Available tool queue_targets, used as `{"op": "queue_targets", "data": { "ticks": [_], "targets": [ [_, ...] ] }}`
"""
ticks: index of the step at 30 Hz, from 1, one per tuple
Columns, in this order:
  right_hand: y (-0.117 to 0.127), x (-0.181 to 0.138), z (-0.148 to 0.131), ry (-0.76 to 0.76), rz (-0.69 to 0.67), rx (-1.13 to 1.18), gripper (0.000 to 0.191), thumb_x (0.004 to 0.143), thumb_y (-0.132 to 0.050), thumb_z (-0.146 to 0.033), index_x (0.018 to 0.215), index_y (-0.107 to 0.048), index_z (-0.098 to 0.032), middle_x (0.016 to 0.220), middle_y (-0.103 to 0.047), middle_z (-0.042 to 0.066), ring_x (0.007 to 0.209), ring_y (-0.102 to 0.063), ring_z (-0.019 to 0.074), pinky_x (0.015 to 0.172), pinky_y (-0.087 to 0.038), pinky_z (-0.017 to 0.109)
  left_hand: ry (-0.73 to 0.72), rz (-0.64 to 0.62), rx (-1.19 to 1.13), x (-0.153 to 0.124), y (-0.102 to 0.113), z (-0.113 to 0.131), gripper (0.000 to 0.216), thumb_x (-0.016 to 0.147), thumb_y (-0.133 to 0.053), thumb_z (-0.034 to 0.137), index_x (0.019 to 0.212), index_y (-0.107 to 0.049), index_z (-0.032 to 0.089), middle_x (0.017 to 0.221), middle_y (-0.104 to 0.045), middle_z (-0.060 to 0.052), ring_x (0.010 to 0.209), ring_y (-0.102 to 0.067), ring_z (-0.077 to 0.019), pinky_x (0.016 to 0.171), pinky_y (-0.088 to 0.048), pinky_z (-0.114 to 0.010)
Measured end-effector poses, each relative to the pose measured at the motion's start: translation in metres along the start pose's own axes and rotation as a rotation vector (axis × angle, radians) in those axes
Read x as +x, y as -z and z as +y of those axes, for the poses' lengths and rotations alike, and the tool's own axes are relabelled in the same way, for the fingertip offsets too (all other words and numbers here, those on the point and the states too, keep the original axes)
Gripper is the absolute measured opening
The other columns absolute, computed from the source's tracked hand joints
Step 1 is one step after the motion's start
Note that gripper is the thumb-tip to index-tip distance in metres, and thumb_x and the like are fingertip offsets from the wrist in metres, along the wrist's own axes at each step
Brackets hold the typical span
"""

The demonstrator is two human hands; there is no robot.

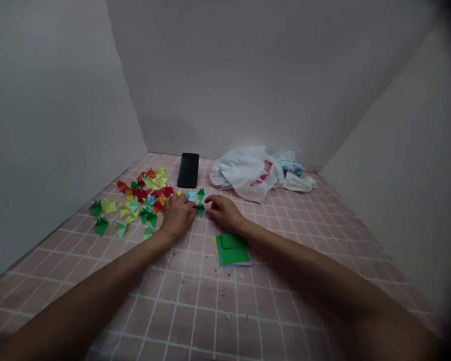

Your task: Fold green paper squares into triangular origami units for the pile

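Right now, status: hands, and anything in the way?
Left hand and right hand flanking a green folded paper piece. Scattered folded paper pieces by left hand. Stack of paper squares just nearer than right hand.

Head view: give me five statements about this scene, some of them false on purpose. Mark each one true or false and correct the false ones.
1. The black smartphone lies to the left of the white plastic bag in the view. True.
2. The left hand holds the stack of paper squares. False: the stack lies apart from both hands, nearer the person than the right hand.
3. A green folded paper piece lies between the two hands. True.
4. The scattered folded paper pieces are all green. False: they are red, orange, yellow and blue as well as green.
5. The pink tiled surface has pale grout lines. True.
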State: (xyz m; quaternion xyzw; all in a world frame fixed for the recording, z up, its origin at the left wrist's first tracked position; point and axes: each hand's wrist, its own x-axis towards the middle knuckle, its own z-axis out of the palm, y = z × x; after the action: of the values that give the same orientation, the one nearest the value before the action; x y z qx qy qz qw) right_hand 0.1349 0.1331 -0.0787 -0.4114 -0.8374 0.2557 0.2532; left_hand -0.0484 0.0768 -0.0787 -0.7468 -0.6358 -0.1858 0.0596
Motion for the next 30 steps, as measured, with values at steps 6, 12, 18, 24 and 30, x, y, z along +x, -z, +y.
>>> {"op": "queue_targets", "data": {
  "ticks": [6,12,18,24,30],
  "targets": [
    [-0.019,0.005,0.009,0.067,0.017,-0.052,0.011,0.088,-0.062,-0.011,0.091,-0.070,-0.017,0.089,-0.066,0.005,0.085,-0.059,0.0192,0.076,-0.039,0.029,-0.010,-0.053,-0.036,0.000,0.002,0.004,0.022,0.090,-0.061,0.021,0.103,-0.079,0.021,0.103,-0.068,-0.012,0.104,-0.056,-0.0333,0.093,-0.039,-0.049],
    [-0.022,0.000,0.011,0.141,0.056,-0.037,0.012,0.091,-0.059,-0.010,0.087,-0.067,-0.018,0.089,-0.065,0.006,0.086,-0.059,0.0193,0.077,-0.041,0.029,-0.039,-0.036,-0.030,-0.003,0.007,0.013,0.020,0.091,-0.059,0.019,0.099,-0.078,0.020,0.101,-0.068,-0.012,0.101,-0.057,-0.0318,0.092,-0.040,-0.048],
    [-0.022,-0.004,0.012,0.205,0.208,0.053,0.012,0.090,-0.059,-0.007,0.087,-0.066,-0.017,0.086,-0.063,0.005,0.083,-0.060,0.0192,0.075,-0.043,0.028,0.007,0.024,-0.154,-0.010,0.018,0.018,0.023,0.093,-0.056,0.017,0.108,-0.074,0.016,0.100,-0.068,-0.011,0.096,-0.062,-0.0293,0.088,-0.047,-0.044],
    [-0.019,-0.007,0.010,0.315,0.357,0.191,0.011,0.093,-0.058,-0.013,0.089,-0.066,-0.020,0.082,-0.063,0.003,0.080,-0.061,0.0191,0.073,-0.046,0.029,0.067,0.064,-0.447,-0.012,0.017,0.015,0.025,0.093,-0.054,0.016,0.113,-0.070,0.015,0.100,-0.069,-0.008,0.085,-0.065,-0.0208,0.083,-0.051,-0.036],
    [-0.017,-0.009,0.007,0.350,0.393,0.207,0.011,0.093,-0.058,-0.013,0.090,-0.066,-0.020,0.081,-0.063,0.004,0.079,-0.061,0.0192,0.072,-0.047,0.030,0.059,0.072,-0.535,-0.013,0.021,0.017,0.023,0.092,-0.055,0.018,0.109,-0.071,0.015,0.094,-0.067,-0.006,0.081,-0.064,-0.0196,0.081,-0.051,-0.035]
  ]
}}
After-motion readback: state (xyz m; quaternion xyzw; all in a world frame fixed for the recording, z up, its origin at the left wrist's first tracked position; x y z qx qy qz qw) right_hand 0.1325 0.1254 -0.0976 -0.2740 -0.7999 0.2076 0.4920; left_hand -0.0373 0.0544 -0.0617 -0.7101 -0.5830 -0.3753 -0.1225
